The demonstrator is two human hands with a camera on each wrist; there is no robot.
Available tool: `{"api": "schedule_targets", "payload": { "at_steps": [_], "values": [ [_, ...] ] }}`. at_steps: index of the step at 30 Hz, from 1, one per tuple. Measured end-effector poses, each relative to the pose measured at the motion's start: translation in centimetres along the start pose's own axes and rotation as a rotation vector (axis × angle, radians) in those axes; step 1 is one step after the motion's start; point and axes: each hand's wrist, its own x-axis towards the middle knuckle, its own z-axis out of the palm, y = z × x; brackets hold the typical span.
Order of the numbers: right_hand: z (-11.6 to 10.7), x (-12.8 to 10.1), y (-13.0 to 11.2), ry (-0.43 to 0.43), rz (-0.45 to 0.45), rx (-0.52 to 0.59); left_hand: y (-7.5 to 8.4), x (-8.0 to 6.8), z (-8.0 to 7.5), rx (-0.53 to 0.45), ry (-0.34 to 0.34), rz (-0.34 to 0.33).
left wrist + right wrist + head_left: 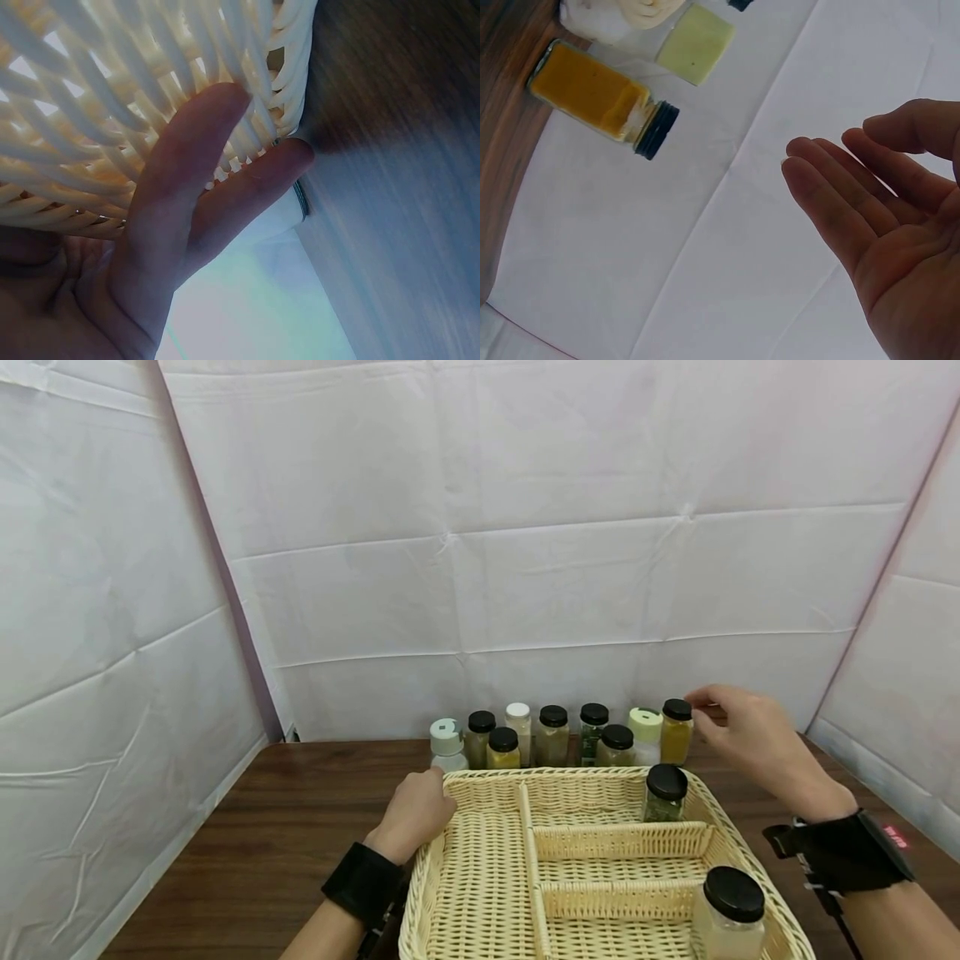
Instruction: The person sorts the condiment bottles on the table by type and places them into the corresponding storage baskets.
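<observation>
My left hand (416, 810) grips the far left corner of a divided wicker basket (424, 893). In the left wrist view, two of its digits lie along the woven outer wall (82, 97). My right hand (753, 747) is raised at the right end of a row of spice jars, its fingers (840, 187) loosely bent and holding nothing. Closest to it stands a black-capped jar of yellow powder (676, 739), apart from the fingers in the right wrist view. Inside the basket are a jar of green herbs (665, 795), far right, and a black-lidded jar of pale powder (729, 914), near right.
Behind the basket, several jars line the wooden table (300, 827), among them a pale green-capped shaker (645, 733), a white-capped jar (517, 727) and a grey-green-capped shaker (447, 743) by my left hand. White cloth walls (562, 577) enclose the back and sides.
</observation>
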Motion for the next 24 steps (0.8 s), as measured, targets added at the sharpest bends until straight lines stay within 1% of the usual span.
{"api": "schedule_targets", "payload": {
  "at_steps": [6,8,15,19,24],
  "values": [
    [0.8,0.2,1.1,0.033,-0.001,-0.013,0.0,0.0,0.0,-0.010,-0.005,-0.001],
    [1.2,0.2,1.5,0.030,0.005,-0.010,0.0,0.0,0.0,-0.013,-0.006,0.000],
    [2.4,0.0,2.6,-0.002,0.069,0.022,0.1,0.0,0.0,-0.024,-0.001,0.010],
    [3.1,0.0,3.5,0.005,0.100,0.033,0.1,0.0,0.0,-0.013,0.003,0.014],
    [4.0,-0.1,4.5,0.018,0.130,0.032,0.1,0.0,-0.1,-0.006,-0.004,0.001]
  ]
}}
